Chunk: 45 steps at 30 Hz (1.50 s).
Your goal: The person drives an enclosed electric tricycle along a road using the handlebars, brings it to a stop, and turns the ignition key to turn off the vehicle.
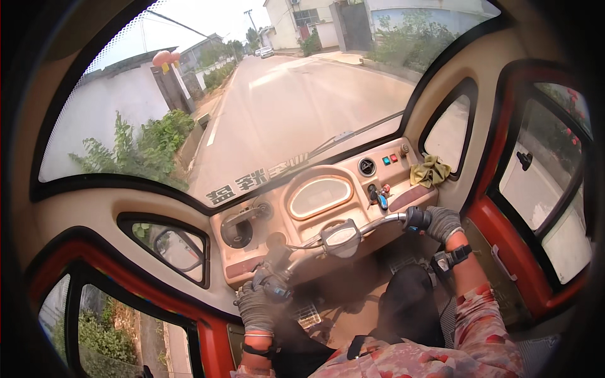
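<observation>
Both my hands wear grey knit gloves and sit on the handlebar (pixel 384 220) of a small enclosed vehicle. My left hand (pixel 256 309) is wrapped round the left grip, next to a switch block (pixel 275 288). At the other end, my right hand (pixel 443 225) closes round the right grip beside its black switch housing (pixel 416 219). A dark watch-like device (pixel 452 257) is strapped to my right wrist, and a black band (pixel 258 351) circles the left one. Between the grips lies a small round-cornered centre cover (pixel 341 237).
Behind the handlebar, the beige dashboard carries an instrument panel (pixel 320 196), keys (pixel 380 198) in the ignition and a crumpled olive cloth (pixel 430 171). Red-framed doors (pixel 498 236) flank me. Through the windscreen, a road (pixel 302 107) runs ahead, with a white car (pixel 266 52) far off and walls alongside.
</observation>
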{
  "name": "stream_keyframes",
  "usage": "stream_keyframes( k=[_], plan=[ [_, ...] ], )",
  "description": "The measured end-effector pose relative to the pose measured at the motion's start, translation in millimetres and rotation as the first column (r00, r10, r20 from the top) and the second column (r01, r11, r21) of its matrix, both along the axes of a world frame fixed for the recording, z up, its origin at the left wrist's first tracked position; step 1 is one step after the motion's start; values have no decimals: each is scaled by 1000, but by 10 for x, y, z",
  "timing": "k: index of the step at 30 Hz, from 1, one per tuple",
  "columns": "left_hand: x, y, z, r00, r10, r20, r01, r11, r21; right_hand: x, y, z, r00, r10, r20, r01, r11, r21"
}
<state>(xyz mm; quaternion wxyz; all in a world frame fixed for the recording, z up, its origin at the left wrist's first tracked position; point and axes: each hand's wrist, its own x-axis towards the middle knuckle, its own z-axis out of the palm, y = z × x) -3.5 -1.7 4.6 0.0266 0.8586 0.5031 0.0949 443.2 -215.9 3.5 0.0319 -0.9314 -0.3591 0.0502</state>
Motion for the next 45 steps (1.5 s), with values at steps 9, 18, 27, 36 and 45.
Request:
stream_keyframes(
  k=[9,18,27,36,45],
  plan=[
    [26,-14,64,999,43,8,-42,999,-22,3,-28,-23,1000,23,9,-23,1000,12],
    [51,-21,54,997,24,72,-21,999,-44,-14,-53,53,1000,17,1,-17,1000,10],
    [-2,65,-191,994,104,-17,-103,994,36,0,-14,31,999,26,-24,-27,999,-20],
    [-52,87,-251,997,61,56,-65,995,81,-61,-35,64,1000,12,27,-12,1000,15],
    [135,-57,173,993,108,-56,-114,984,-140,-22,-37,43,999,33,-16,-32,999,15]
  ],
)
